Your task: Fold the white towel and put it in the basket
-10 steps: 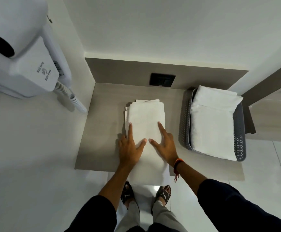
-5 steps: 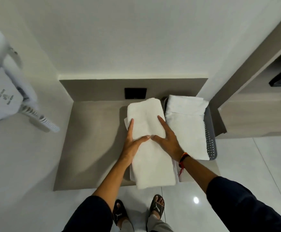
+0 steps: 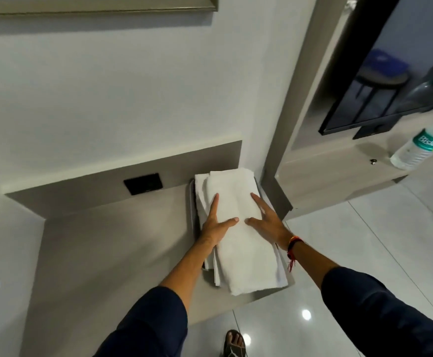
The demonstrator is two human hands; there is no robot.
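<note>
The folded white towel lies lengthwise over the grey basket at the right end of the shelf. It rests on another folded white towel that is in the basket. My left hand grips its left side and my right hand grips its right side. On both hands the thumb and index finger lie on top, while the other fingers are hidden at the edges. The towels cover most of the basket, so only thin strips of its rim show.
The grey shelf stretches left of the basket, with a black wall socket behind it. To the right, a water bottle lies on a counter under a dark screen. A wall corner stands right beside the basket.
Both hands lifted the folded towel off the shelf and carried it right. It now sits over the basket on top of the other towel. The view has swung right.
</note>
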